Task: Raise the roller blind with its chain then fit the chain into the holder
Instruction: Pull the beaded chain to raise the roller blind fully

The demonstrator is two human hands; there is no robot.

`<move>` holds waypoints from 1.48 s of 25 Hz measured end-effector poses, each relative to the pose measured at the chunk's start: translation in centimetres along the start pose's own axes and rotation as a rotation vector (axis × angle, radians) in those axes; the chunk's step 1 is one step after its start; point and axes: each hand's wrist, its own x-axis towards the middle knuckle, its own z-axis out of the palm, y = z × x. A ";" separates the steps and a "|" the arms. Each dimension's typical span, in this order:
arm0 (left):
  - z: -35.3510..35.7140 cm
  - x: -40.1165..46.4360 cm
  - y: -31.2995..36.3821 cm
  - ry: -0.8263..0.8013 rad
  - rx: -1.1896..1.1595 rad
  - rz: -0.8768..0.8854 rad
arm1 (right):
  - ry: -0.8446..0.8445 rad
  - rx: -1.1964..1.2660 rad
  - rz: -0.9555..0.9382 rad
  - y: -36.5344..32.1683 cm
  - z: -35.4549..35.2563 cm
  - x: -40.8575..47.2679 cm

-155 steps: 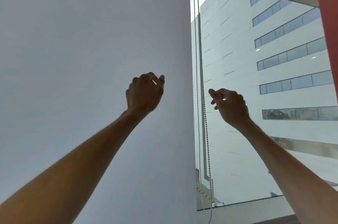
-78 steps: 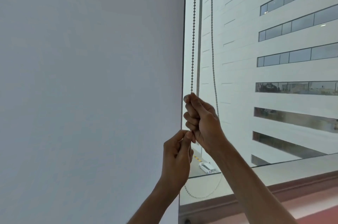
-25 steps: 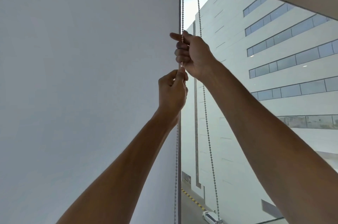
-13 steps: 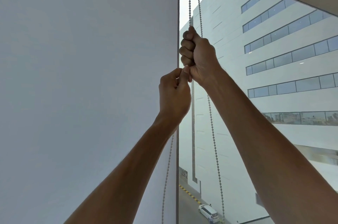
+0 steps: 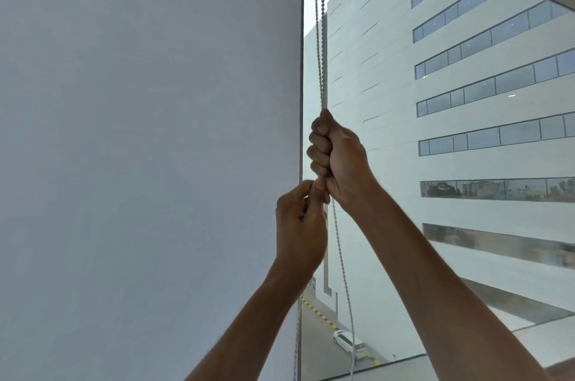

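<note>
Right hand point(image 5: 337, 160) fisted around the bead chain point(image 5: 320, 38), just right of the blind point(image 5: 149, 147) edge. Left hand point(image 5: 300, 225) directly below, touching it, pinching the chain between thumb and forefinger. Blind covers the window's left part; white building point(image 5: 404, 132) outside.

Right hand point(image 5: 337, 160) fisted above pinching left hand point(image 5: 300, 229)

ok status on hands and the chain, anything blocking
Right hand fisted on chain. Left hand pinching it just below. Roller blind still down. Nothing blocking.
</note>
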 end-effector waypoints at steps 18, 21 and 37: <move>-1.5 -16.6 -6.9 -0.089 0.007 -0.293 | 0.118 -0.064 0.172 10.5 -5.7 -14.3; -2.0 -18.5 -6.8 -0.104 0.006 -0.321 | 0.137 -0.046 0.197 11.3 -5.5 -16.1; -6.1 -9.1 1.3 -0.133 0.021 -0.500 | 0.102 -0.040 0.189 8.9 -4.8 -16.8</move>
